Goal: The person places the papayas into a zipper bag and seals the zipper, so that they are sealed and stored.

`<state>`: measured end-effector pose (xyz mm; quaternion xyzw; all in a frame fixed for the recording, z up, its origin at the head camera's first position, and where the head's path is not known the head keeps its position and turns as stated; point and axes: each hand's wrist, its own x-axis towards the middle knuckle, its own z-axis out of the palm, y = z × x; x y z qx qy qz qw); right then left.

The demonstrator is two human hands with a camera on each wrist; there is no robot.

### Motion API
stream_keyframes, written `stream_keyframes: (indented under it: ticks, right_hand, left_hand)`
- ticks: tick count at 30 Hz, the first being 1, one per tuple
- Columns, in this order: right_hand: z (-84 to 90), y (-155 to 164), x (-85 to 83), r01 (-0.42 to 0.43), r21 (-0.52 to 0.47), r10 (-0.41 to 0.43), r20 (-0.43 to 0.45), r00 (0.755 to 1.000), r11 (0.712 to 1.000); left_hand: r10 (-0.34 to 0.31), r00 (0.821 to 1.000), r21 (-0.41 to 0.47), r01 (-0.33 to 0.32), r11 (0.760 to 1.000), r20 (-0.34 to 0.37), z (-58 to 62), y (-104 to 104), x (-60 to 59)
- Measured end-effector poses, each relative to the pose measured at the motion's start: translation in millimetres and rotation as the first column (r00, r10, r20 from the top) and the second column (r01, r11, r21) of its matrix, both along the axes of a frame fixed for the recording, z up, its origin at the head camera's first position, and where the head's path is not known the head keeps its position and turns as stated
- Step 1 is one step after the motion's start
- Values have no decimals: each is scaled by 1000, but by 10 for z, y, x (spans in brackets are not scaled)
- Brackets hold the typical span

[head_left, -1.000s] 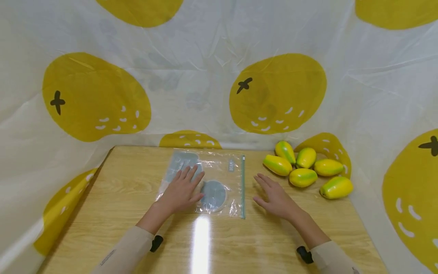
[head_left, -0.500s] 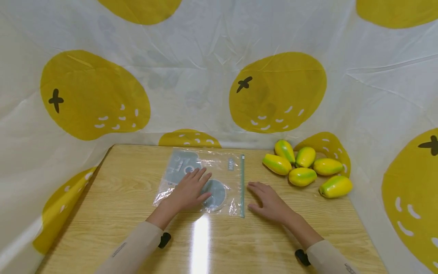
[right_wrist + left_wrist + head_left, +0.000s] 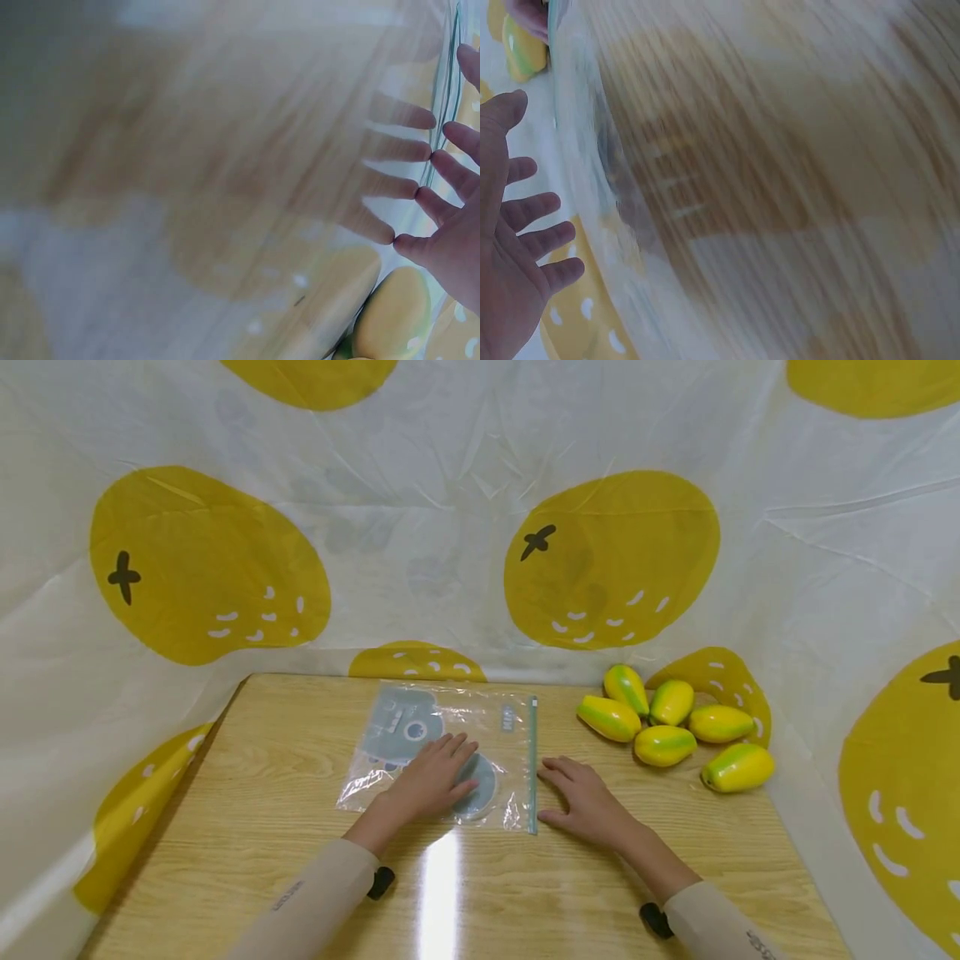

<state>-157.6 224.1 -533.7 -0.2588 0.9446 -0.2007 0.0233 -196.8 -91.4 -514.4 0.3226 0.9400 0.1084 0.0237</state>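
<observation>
A clear plastic zip bag with grey-blue prints lies flat on the wooden table, its blue-green zip strip facing right. Over the bag's lower middle is my left hand, palm down with the fingers extended, partly covering the round print; in the left wrist view the fingers of that hand are spread. Whether it presses on the bag is unclear. Beside the zip strip, my right hand has its fingers stretched towards the strip. In the right wrist view, fingertips of this hand meet their reflections on the tabletop. Neither hand holds anything.
Several yellow-green papayas lie in a cluster at the table's back right, beyond my right hand. A white sheet with yellow fruit prints hangs behind and along both sides of the table.
My left hand has slid right and slightly towards me over the bag, uncovering its left print. My right hand has moved left to the zip strip. Bag and papayas stay put.
</observation>
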Motion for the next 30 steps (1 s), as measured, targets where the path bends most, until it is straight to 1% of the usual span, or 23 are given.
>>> stream_keyframes:
  ticks: [6,8,11,16,19,21,24,30]
  right_hand:
    - [9,-15,5,6,27,-6,7,1000,1000]
    - [12,-23,4,11,32,-11,7,1000,999]
    - [15,-41,5,19,41,-19,2,1000,999]
    - [23,-77,7,25,60,-25,-15,1000,998]
    - [25,-94,3,26,72,-24,-29,999,997]
    - [16,-106,-2,28,78,-25,-37,999,997]
    - [3,-126,-10,32,79,-29,-38,999,996]
    - [-7,-171,-19,45,70,-43,-29,999,996]
  left_hand:
    - [-31,999,53,32,998,-13,-31,128,-22]
    - [-37,999,72,37,997,-5,-38,167,-29]
    - [-31,999,82,29,996,18,-53,212,-34]
    - [-18,999,59,16,998,35,-99,252,-45]
    - [-16,999,49,15,999,34,-117,264,-52]
    - [-18,1000,45,17,999,18,-125,267,-54]
    - [-21,1000,41,21,999,10,-119,268,-53]
    - [-15,1000,17,15,1000,22,-96,265,-48]
